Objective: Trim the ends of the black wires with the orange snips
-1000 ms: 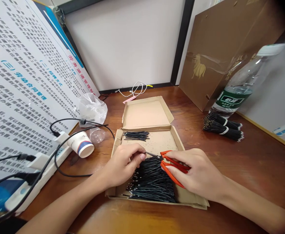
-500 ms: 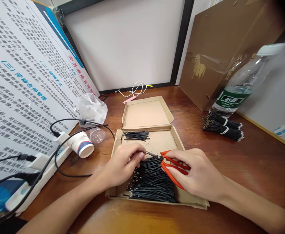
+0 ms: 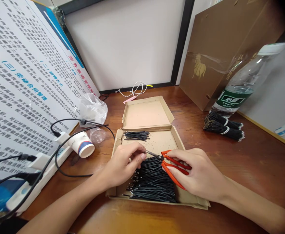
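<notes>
My right hand [image 3: 201,174] grips the red handles of a pair of scissors [image 3: 173,167], whose dark blades point left to my left fingertips. My left hand [image 3: 128,162] is closed in a pinch of thumb and forefinger; what it holds is too small and covered to make out. Beneath both hands lies an open cardboard box [image 3: 180,141]. A big heap of short black wires [image 3: 154,185] with pale tips fills its near part. In the far left corner of the box sits a smaller pile of black wires [image 3: 136,135]. Tiny dark bits are scattered on the cardboard beside it.
At left are a paper cup [image 3: 84,146], a plastic bag [image 3: 92,110] and a power strip [image 3: 18,198] with black cables. To the right stand a water bottle [image 3: 237,94], tied wire bundles [image 3: 224,128] and a large brown box [image 3: 210,55]. A white cable [image 3: 139,87] lies at the back.
Almost nothing differs. The scissors and both hands hold nearly the same place, with the blade tips still at my left fingertips; the whole view has shifted very slightly.
</notes>
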Motion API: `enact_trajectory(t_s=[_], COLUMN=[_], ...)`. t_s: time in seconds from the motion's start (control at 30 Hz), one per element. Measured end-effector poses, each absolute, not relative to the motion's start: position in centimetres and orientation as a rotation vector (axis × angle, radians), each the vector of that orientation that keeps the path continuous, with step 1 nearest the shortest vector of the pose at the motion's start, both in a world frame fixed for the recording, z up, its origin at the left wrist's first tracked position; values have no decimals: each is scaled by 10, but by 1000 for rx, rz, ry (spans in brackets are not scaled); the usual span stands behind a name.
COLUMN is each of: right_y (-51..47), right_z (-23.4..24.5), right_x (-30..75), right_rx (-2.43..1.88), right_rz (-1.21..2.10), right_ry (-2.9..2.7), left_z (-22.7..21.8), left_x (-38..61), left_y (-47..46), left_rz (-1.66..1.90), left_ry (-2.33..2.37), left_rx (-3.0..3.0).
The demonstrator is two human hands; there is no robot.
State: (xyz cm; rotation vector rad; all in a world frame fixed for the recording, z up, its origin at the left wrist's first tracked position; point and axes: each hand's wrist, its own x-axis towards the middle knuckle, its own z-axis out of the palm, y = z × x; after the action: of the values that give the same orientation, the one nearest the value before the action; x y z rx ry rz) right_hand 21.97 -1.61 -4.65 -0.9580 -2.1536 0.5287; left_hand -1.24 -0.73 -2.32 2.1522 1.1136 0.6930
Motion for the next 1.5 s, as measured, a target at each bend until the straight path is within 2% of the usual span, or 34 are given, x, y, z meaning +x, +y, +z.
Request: enact_trajectory(t_s=[0.67,1.5], right_y=[-15,-18], right_z=[-49,-45], right_x=[220,220], right_rx=[-932,-965], right_rz=[443,491], right_ry=[-2136,-2171], left_z=[-21,-22], left_x=[-11,-12], left_y=[-8,-8], left_rz=[670,659], left_ry=[1145,1163], left_rx=[2148,2139])
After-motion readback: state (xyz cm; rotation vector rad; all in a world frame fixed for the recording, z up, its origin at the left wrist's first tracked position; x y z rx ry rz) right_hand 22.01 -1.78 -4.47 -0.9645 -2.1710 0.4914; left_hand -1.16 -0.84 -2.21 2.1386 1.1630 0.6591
